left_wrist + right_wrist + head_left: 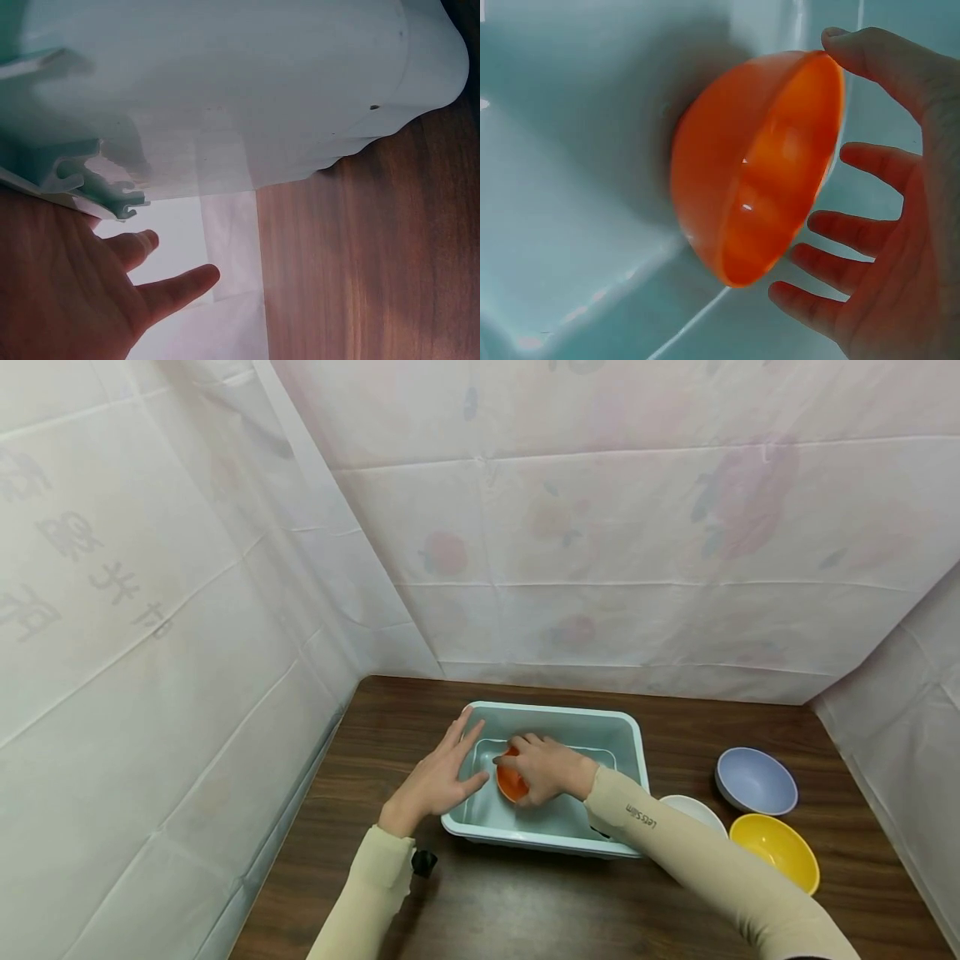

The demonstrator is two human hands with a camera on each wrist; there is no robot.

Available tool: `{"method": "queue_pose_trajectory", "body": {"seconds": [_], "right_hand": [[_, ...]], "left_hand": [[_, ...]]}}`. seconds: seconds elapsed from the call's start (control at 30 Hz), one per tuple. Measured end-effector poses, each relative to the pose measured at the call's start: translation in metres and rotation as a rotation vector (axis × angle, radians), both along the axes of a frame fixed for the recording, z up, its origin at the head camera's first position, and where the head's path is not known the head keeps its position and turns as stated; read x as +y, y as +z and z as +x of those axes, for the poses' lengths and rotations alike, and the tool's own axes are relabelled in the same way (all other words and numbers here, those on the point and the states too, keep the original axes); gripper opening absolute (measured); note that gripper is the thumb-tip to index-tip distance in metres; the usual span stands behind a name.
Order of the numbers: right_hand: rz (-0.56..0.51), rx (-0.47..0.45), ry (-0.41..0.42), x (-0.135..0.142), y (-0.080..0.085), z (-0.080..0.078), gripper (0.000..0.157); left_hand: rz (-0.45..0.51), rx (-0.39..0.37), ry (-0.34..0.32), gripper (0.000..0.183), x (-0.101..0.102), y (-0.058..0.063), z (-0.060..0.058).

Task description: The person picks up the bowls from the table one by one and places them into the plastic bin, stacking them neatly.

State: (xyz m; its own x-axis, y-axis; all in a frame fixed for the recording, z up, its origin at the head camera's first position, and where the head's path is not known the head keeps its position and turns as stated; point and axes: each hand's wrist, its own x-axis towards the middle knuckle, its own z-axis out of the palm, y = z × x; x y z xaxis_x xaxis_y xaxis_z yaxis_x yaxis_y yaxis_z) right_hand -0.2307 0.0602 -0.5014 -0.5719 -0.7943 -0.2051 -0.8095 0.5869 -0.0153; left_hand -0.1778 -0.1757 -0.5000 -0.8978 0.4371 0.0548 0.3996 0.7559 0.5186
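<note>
An orange bowl (512, 783) is inside a pale blue-green plastic bin (536, 840), its opening toward my right hand (551, 768). In the right wrist view, my thumb (866, 56) meets the rim of the bowl (780, 169), while the other fingers spread apart beside its opening. My left hand (437, 781) is at the bin's left rim with fingers extended and holds nothing. From the left wrist, the outer wall of the bin (225, 97) shows above that hand (82, 277).
Right of the bin are a white bowl (693, 811), partly hidden by my right sleeve, a blue-purple bowl (756, 781) and a yellow bowl (776, 850). They rest on a dark wooden table (487, 910). White printed sheets (600, 527) hang behind it and at both sides.
</note>
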Motion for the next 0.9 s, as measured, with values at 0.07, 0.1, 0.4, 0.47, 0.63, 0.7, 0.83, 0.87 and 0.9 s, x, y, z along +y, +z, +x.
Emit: {"method": "queue_pose_trajectory", "body": {"seconds": [0.07,0.1,0.4,0.47,0.63,0.7,0.83,0.87,0.9], "right_hand": [[-0.017,-0.006,-0.004,0.000,0.002,0.000,0.074],[-0.024,-0.013,-0.009,0.000,0.003,0.000,0.074],[-0.067,-0.063,-0.053,0.001,0.025,0.002,0.075],[-0.088,-0.070,-0.060,0.003,0.030,0.003,0.074],[-0.154,-0.103,-0.066,0.011,0.046,0.005,0.070],[-0.179,-0.106,-0.064,0.015,0.054,0.006,0.068],[-0.238,-0.090,-0.049,0.024,0.066,0.009,0.065],[-0.250,-0.080,-0.046,0.026,0.069,0.009,0.065],[-0.263,-0.074,-0.047,0.029,0.072,0.010,0.065]], "left_hand": [[0.002,-0.003,0.000,0.083,0.000,0.000,0.000],[0.002,-0.005,0.002,0.083,0.000,0.000,0.000],[-0.001,-0.017,0.001,0.083,-0.001,0.000,-0.001],[-0.003,-0.011,-0.001,0.083,-0.001,-0.001,-0.001],[-0.003,-0.002,-0.002,0.083,-0.001,-0.001,-0.002],[-0.004,-0.005,0.000,0.083,-0.002,-0.001,-0.002],[-0.006,-0.013,0.003,0.083,-0.002,-0.001,-0.002],[-0.005,-0.014,0.004,0.083,-0.003,-0.001,-0.002],[-0.004,-0.017,0.006,0.083,-0.003,-0.001,-0.002]]}}
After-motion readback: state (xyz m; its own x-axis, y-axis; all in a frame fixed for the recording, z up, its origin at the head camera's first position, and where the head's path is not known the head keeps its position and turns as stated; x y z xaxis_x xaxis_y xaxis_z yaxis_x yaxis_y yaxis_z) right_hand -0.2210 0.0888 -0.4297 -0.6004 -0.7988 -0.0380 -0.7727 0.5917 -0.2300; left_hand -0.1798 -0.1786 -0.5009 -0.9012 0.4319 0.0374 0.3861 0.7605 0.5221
